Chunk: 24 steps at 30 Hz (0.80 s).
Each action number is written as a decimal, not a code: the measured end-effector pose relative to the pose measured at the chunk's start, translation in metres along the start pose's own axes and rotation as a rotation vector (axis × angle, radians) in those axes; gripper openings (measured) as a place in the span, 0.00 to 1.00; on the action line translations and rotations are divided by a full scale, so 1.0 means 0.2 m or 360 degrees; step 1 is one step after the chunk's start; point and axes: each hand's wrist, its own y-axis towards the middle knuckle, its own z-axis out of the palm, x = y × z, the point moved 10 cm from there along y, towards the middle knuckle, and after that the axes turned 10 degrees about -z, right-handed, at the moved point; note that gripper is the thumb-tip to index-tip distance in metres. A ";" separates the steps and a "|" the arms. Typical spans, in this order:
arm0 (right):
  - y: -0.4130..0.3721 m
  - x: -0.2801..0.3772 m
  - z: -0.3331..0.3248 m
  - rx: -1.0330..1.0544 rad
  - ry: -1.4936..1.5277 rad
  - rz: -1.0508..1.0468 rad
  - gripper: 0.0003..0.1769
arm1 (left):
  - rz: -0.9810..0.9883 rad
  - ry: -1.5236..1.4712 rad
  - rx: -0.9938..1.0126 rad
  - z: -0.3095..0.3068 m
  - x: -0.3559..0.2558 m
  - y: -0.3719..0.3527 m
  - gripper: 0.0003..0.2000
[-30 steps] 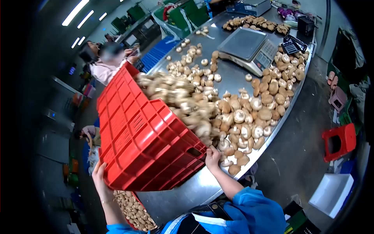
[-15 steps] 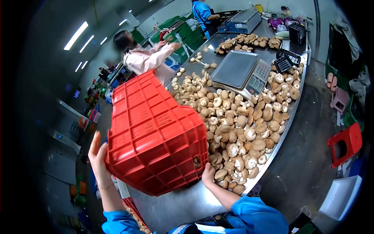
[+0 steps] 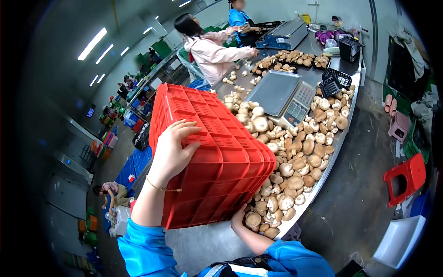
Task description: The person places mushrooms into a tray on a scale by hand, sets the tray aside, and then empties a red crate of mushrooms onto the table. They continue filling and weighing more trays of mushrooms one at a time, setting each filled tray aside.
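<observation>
A red plastic crate (image 3: 212,152) is tipped on its side over the metal table, its slotted outside facing me and its opening hidden. My left hand (image 3: 174,145) lies against the crate's outside, fingers stretched out and thumb apart. Low on the near right, my right hand (image 3: 240,222) grips the crate's bottom edge, its fingertips hidden. Brown shiitake mushrooms (image 3: 295,171) spread across the table from the crate's far side to the right rim. Several mushrooms (image 3: 256,121) by the crate's far edge are blurred. Beyond them sits a weighing scale (image 3: 277,94).
Black trays of mushrooms (image 3: 295,59) and a black basket (image 3: 349,48) stand at the back. A person in pink (image 3: 212,55) reaches over the table; another in blue (image 3: 239,18) stands behind. A red stool (image 3: 405,180) and a white bin (image 3: 400,242) are right on the floor.
The crate has shifted right and tipped further, with mushrooms tumbling near the scale. My left hand has moved from its left edge onto its outside. The person in pink has turned towards the table.
</observation>
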 end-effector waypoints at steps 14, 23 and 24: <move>-0.02 0.24 0.00 0.0175 -0.0588 -0.0857 0.35 | -0.0768 -0.0885 -0.0409 -0.47 0.83 -0.86 0.16; -0.41 0.29 0.05 0.0857 -0.1160 -0.1139 0.29 | -0.1304 -0.1181 -0.1051 -0.48 1.34 -2.01 0.21; -0.45 0.22 0.03 0.1005 -0.1101 -0.1131 0.27 | -0.1341 -0.1130 -0.1100 -0.49 1.35 -2.05 0.20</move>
